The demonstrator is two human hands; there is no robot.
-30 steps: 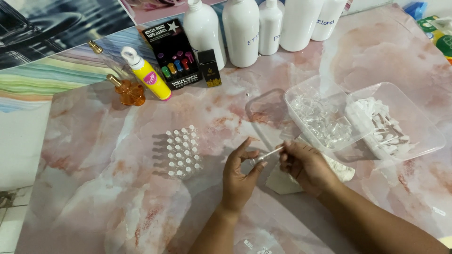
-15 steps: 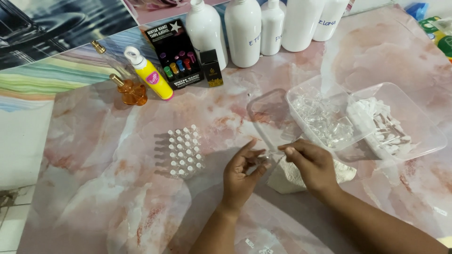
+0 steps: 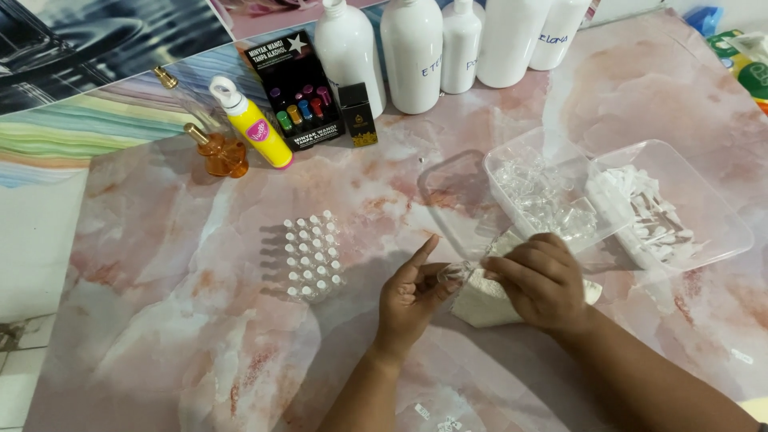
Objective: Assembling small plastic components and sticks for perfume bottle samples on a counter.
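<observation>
On pink marble tabletop (image 3: 160, 240), both hands (image 3: 480, 288) pinch a small vial (image 3: 458, 274).

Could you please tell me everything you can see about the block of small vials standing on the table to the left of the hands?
The block of small vials is a tight rectangular cluster of tiny clear tubes, glass or plastic by their look, each topped with a white cap. They stand upright in neat rows on the pink marbled table, throwing a faint shadow leftward. Nothing touches the cluster: the left hand is close beside it on the right but apart from it.
</observation>
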